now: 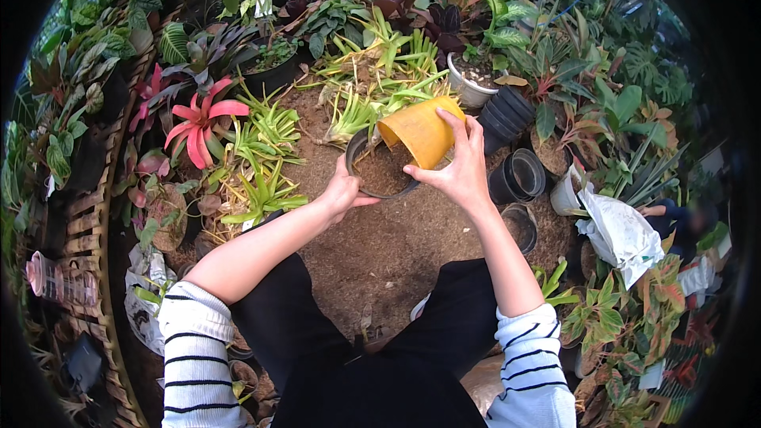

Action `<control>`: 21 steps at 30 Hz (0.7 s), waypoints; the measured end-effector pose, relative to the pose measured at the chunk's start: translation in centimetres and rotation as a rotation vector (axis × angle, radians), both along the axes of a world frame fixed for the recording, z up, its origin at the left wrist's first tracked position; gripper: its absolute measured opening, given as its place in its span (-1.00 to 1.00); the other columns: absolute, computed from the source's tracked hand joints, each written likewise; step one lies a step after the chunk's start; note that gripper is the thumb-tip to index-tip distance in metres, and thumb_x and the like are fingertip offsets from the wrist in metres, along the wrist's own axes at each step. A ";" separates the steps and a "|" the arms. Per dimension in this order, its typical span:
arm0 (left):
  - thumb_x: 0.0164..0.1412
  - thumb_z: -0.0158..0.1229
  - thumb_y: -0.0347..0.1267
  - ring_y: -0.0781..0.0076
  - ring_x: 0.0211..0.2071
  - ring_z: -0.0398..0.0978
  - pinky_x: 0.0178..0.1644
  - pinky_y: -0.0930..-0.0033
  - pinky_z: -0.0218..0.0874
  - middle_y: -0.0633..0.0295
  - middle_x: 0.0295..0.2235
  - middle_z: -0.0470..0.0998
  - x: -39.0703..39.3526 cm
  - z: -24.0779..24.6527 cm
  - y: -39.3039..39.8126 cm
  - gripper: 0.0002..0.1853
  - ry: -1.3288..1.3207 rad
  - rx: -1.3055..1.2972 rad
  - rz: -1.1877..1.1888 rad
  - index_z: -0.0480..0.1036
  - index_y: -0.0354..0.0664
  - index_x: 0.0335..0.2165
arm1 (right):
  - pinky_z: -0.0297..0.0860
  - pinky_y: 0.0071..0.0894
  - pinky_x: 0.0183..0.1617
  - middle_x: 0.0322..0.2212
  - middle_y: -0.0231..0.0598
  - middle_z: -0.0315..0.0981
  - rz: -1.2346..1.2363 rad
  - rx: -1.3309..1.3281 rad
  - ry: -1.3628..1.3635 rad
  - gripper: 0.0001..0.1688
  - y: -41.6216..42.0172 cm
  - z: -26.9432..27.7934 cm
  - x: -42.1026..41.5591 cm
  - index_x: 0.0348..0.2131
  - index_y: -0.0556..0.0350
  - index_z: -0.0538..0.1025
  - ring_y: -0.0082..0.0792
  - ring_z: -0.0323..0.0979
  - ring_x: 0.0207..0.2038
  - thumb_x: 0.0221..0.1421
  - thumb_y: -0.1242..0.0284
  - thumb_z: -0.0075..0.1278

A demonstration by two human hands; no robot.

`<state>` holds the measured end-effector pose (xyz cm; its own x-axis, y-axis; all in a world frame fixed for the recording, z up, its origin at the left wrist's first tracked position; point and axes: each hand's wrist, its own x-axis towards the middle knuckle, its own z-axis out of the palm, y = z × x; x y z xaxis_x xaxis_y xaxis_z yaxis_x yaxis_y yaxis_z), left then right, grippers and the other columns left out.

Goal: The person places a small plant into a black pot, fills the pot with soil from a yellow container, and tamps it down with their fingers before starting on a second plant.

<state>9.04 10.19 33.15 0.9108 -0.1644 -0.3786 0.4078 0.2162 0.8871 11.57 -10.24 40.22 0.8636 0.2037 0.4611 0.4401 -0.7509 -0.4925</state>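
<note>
My left hand (pixel 343 193) grips the rim of a black plastic plant pot (pixel 355 151) that holds brown soil (pixel 386 169). Over the pot's right side, my right hand (pixel 455 169) holds a yellow scoop-like container (pixel 422 128) tilted, its open, cut-away end facing down and left toward the soil. Fingers and thumb of the right hand wrap around its right end. Bare soil ground (pixel 386 249) lies beneath, between my knees. Just beyond the pot are green uprooted bromeliad-like plants (pixel 351 113).
Stacked black nursery pots (pixel 505 119) and more black pots (pixel 517 175) stand at right, near a white plastic bag (pixel 621 232). A pink-leaved bromeliad (pixel 202 119) grows at left, before a bamboo slat bench (pixel 83 223) with a clear bottle (pixel 62 282). Another person (pixel 672 217) is at far right.
</note>
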 end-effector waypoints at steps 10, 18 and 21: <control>0.14 -0.34 -0.60 0.05 -0.11 0.40 -0.13 0.21 0.40 -0.03 0.09 0.05 -0.5 1.3 -0.5 -0.35 -0.004 0.036 -0.052 -0.33 0.06 0.13 | 0.11 -0.06 0.14 0.01 0.07 -0.03 0.131 0.012 -0.040 0.16 0.5 0.5 -0.5 0.05 -0.18 0.19 0.06 0.04 0.09 -0.63 0.11 0.38; 0.09 -0.36 -0.63 0.02 -0.12 0.39 -0.12 0.20 0.39 -0.06 0.07 0.05 -0.4 0.8 0.0 -0.30 -0.022 0.005 0.005 -0.37 0.05 0.14 | 0.09 -0.08 0.14 0.02 0.05 -0.05 0.148 -0.009 -0.110 0.17 0.7 0.8 -0.8 0.05 -0.19 0.19 0.05 0.04 0.09 -0.64 0.12 0.39; 0.07 -0.35 -0.65 0.01 -0.12 0.40 -0.12 0.20 0.39 -0.07 0.07 0.05 -0.4 0.8 0.1 -0.28 -0.025 -0.014 0.015 -0.37 0.04 0.14 | 0.08 -0.09 0.15 0.02 0.05 -0.06 0.141 -0.006 -0.099 0.17 0.7 0.6 -0.8 0.05 -0.19 0.19 0.05 0.03 0.10 -0.64 0.13 0.39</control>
